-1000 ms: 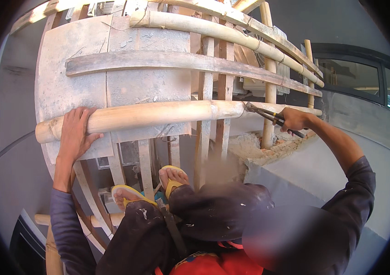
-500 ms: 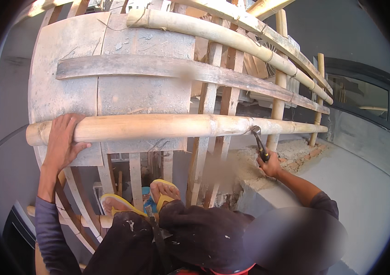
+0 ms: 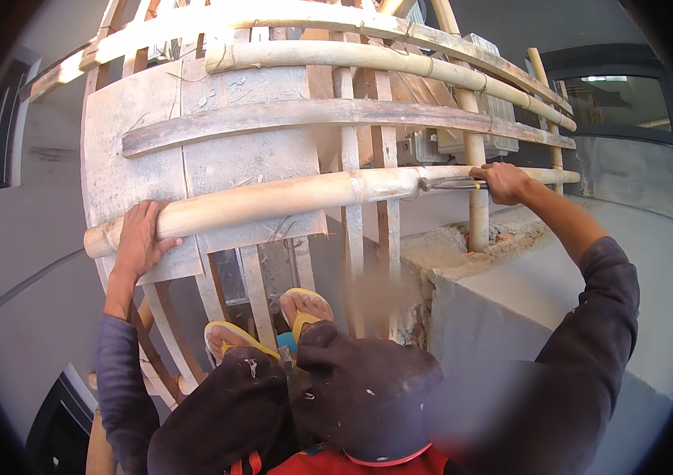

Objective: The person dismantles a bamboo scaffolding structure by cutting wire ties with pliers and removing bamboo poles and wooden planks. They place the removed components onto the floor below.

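The pliers (image 3: 454, 186), right of centre, could slip if pulled hard against the rounded bamboo pole (image 3: 273, 207) crossing mid-frame; the pole might roll too. The right hand (image 3: 504, 182) is wrapped round their handles (jaw gap too small to tell). The left hand (image 3: 142, 237), left of frame, lies over the pole, thumb spread from 4 fingers.
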A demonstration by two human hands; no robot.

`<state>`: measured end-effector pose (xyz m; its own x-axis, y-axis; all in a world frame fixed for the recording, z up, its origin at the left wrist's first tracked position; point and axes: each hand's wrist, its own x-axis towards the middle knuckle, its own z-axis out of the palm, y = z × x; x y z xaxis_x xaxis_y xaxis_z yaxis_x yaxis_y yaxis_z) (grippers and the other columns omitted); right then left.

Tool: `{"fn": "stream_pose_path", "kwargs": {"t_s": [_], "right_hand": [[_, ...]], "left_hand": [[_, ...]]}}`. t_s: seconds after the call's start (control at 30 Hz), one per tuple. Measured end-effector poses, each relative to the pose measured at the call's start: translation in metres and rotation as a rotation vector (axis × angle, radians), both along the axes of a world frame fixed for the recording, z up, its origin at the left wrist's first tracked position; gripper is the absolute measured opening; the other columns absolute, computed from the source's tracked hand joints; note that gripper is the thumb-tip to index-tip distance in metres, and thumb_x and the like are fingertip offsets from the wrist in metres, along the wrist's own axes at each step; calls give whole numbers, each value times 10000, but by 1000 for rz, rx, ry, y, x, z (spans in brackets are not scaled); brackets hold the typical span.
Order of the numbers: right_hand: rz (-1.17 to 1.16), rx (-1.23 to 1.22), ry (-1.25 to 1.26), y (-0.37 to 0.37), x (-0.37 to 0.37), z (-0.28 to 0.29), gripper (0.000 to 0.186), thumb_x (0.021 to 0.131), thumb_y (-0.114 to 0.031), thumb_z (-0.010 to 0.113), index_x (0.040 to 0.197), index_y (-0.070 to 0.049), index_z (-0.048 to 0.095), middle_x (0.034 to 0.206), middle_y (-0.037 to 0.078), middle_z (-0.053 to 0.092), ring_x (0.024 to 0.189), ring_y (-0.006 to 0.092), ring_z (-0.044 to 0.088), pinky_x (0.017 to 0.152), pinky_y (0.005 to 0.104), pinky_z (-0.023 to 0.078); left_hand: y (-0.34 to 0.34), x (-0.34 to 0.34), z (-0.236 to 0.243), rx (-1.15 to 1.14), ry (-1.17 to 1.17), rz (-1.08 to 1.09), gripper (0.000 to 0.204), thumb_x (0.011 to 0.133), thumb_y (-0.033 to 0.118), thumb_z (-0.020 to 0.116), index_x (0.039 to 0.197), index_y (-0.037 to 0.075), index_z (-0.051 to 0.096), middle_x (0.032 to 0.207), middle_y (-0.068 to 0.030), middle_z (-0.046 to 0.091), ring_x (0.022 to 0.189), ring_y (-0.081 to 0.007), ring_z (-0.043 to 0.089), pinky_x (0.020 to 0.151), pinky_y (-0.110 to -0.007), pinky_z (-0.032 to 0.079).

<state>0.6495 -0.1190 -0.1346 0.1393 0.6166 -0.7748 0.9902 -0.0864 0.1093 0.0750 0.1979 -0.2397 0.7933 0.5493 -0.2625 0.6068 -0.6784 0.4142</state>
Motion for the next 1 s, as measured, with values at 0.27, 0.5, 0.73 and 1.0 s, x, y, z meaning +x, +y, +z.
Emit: {"fn": "stream_pose_path", "kwargs": {"t_s": [0.27,0.5,0.73,1.0], "right_hand": [[83,-193,-234,91,-85,35,368,704,-82,560,1043,-100,701,934,190,693,924,356,664,788,430,536],[-166,-292,-395,134,-129,47,257,739,-144,633,965,-93,745,1063,123,702,1011,274,666,808,394,519],[-513,23,-422,98,-176,52,291,732,-112,605,988,-41,723,1034,157,705,996,299,678,812,363,544],[-1079,75,19,-33,-279,2,347,837,-160,508,1089,40,638,1095,285,641,1077,407,613,930,456,477]], "left_hand": [[-7,-13,-5,71,-96,24,696,606,229,850,1212,82,539,1122,-117,551,1089,-325,498,982,-425,367],[-8,-7,-6,174,-108,-21,722,566,261,867,1192,78,558,1098,-111,562,1078,-308,514,978,-421,367],[-3,-5,-22,222,-155,-44,735,533,286,872,1165,59,574,1078,-97,564,1057,-300,529,967,-421,380],[3,-6,-17,244,-145,-88,694,546,279,850,1153,70,586,1066,-100,578,1043,-298,538,968,-424,379]]}}
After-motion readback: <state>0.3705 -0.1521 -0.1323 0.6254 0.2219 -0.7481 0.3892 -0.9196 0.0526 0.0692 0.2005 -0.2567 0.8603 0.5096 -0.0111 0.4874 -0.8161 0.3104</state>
